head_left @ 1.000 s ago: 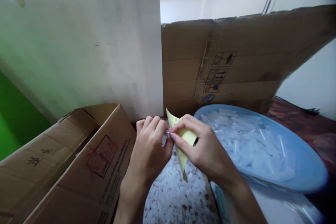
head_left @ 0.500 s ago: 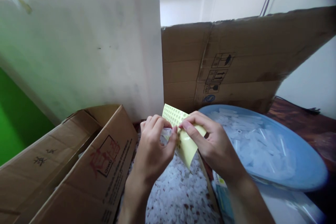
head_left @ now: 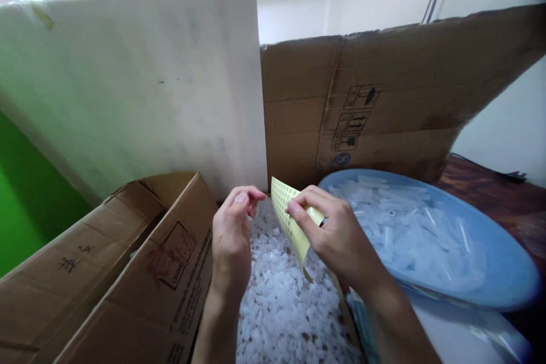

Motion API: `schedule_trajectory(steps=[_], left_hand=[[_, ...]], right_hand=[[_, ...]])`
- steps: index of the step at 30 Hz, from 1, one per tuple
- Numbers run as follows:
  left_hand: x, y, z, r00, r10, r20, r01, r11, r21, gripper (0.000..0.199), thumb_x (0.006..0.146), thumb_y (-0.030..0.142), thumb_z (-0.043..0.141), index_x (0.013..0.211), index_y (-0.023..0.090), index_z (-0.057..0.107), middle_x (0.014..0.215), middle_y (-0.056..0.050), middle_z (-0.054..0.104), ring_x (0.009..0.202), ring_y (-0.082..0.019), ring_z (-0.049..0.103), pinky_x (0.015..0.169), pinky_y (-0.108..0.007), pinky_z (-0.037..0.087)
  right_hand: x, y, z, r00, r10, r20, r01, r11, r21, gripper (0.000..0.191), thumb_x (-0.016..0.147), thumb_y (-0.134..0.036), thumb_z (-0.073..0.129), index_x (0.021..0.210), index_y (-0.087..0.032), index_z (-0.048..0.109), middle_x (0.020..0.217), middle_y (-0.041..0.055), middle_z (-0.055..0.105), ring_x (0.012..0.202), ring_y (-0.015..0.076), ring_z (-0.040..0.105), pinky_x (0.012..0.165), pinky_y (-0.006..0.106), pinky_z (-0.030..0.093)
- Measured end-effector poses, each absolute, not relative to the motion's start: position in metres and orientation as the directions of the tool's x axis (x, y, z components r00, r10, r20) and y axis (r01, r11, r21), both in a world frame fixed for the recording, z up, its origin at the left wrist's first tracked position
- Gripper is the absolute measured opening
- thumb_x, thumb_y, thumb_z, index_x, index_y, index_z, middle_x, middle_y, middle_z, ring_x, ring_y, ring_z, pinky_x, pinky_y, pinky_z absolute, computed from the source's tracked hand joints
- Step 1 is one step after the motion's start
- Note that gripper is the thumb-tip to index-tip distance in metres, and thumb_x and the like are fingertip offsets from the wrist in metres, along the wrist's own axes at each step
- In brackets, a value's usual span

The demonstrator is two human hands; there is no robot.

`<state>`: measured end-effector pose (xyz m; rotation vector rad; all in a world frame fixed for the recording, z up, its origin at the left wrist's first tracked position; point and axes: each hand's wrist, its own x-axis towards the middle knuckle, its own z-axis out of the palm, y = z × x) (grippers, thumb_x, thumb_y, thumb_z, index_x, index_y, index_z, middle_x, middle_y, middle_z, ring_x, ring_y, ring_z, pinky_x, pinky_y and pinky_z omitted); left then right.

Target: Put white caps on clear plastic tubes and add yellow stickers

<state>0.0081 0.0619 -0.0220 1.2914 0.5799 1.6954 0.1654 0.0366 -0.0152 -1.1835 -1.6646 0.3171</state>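
Note:
A pale yellow sheet of small round stickers [head_left: 294, 222] curves between finger and thumb of my right hand [head_left: 333, 224], its lower corner bent. My left hand [head_left: 234, 227] is apart from the sheet, on its left side, with the fingers curled and the thumb closed over them. What the left fingers hold, if anything, is hidden. Below both hands spreads a mass of small translucent white plastic pieces [head_left: 285, 307], lying in a box whose edge shows at the right.
An open cardboard box [head_left: 179, 273] stands at the left. On the right, a blue oval basin [head_left: 512, 273] holds many clear plastic tubes [head_left: 409, 222]. A white foam board [head_left: 140, 85] and a large cardboard sheet [head_left: 396, 79] stand upright behind.
My left hand has drawn away from the sticker sheet to the left and turned, so the clear plastic piece at its fingers no longer shows. The sheet has turned more edge-on in my right hand.

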Motion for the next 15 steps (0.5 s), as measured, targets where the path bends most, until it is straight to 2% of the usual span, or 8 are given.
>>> schedule_trajectory(steps=[5,8,13,15], left_hand=[[0.0065,0.0607,-0.0171,-0.020,0.897,0.441,-0.509,-0.389,0.768,0.023,0.093,0.030,0.057,0.086,0.017,0.074,0.077,-0.002,0.048,0.076,-0.015,0.039,0.073,-0.024,0.041],[0.0069,0.0599,-0.0157,-0.039,0.894,0.446,-0.538,-0.394,0.745,0.022,0.092,0.030,0.058,0.085,0.016,0.074,0.078,-0.002,0.048,0.075,-0.014,0.039,0.073,-0.023,0.042],[0.0096,0.0585,-0.0135,-0.060,0.917,0.395,-0.598,-0.350,0.721,0.042,0.096,0.049,0.050,0.085,0.015,0.073,0.083,-0.006,0.055,0.078,-0.016,0.045,0.078,-0.026,0.044],[0.0091,0.0577,-0.0132,-0.057,0.915,0.400,-0.590,-0.354,0.725,0.041,0.096,0.047,0.048,0.085,0.015,0.072,0.084,-0.006,0.057,0.079,-0.016,0.045,0.078,-0.027,0.044]], right_hand=[[0.1650,0.0369,-0.0159,-0.002,0.812,0.584,0.555,0.487,-0.674,0.024,0.100,-0.023,0.058,0.077,-0.018,0.064,0.083,-0.0008,0.063,0.078,0.0131,0.059,0.073,0.027,0.041],[0.1650,0.0371,-0.0156,-0.004,0.816,0.578,0.559,0.482,-0.675,0.024,0.100,-0.023,0.058,0.077,-0.018,0.064,0.084,-0.0008,0.064,0.079,0.0132,0.059,0.073,0.027,0.041],[0.1642,0.0368,-0.0144,-0.001,0.817,0.576,0.559,0.478,-0.677,0.025,0.101,-0.023,0.057,0.076,-0.018,0.062,0.082,-0.0008,0.063,0.077,0.0131,0.058,0.072,0.027,0.040],[0.1637,0.0359,-0.0141,-0.002,0.817,0.576,0.560,0.478,-0.677,0.026,0.101,-0.023,0.057,0.076,-0.018,0.062,0.082,-0.0007,0.063,0.077,0.0132,0.058,0.071,0.027,0.040]])
